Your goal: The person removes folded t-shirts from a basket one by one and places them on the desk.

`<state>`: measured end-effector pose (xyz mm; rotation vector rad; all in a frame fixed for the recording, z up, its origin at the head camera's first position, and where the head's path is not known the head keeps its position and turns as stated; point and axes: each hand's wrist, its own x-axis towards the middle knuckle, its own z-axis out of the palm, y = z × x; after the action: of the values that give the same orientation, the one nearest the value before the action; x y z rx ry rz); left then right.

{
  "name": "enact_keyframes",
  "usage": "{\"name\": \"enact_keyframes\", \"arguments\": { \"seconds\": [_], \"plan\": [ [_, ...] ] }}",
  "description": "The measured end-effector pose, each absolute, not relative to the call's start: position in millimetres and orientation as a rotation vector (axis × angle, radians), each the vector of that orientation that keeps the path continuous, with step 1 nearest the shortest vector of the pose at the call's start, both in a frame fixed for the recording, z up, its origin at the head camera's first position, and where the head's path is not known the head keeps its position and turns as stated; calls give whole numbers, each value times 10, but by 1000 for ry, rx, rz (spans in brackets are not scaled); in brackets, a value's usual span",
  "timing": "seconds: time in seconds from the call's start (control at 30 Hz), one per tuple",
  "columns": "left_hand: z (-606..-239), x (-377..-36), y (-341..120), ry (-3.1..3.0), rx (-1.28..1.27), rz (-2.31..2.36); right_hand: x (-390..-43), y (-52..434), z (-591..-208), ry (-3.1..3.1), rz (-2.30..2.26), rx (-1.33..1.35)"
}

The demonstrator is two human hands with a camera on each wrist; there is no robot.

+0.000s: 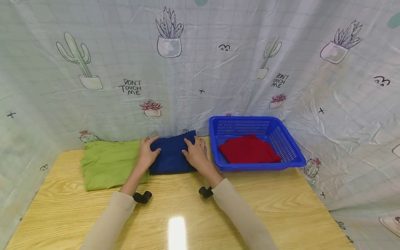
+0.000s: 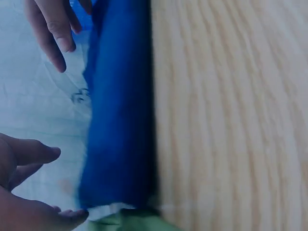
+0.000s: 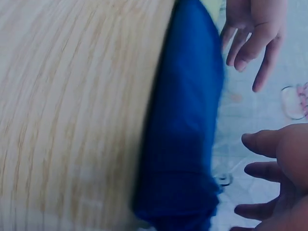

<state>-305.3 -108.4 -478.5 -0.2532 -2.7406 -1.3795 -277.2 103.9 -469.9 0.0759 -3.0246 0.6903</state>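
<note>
The folded blue cloth (image 1: pixel 171 155) lies on the tabletop (image 1: pixel 187 211) just left of the blue basket (image 1: pixel 290 152), its left edge overlapping the green cloth (image 1: pixel 107 166). The left hand (image 1: pixel 147 152) and right hand (image 1: pixel 195 152) rest on its 2 ends with fingers fairly straight and spread, pressing rather than gripping.

Judging from this, flat hands could let the fold slip open, or a sideways shove could drag the green cloth along, since the 2 touch.

Only the head view shows the basket with the red cloth (image 1: pixel 248 150) inside. The wrist views show what it hides: the blue cloth's thick rolled edge and both hands' fingertips hovering past it over the backdrop sheet (image 1: pixel 200 69).
</note>
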Motion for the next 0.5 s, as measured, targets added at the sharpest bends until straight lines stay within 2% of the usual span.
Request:
{"name": "enact_keyframes", "arguments": {
  "seconds": [0.27,0.5],
  "plan": [
    [-4579,-2849,-1042,-2736,-360,-1286,-2568,1171,-4435,-2954,798,290],
    [-4418,-2702,-942,-2709,-465,-1347,-2420,1416,-4223,-2905,782,349]
  ]
}}
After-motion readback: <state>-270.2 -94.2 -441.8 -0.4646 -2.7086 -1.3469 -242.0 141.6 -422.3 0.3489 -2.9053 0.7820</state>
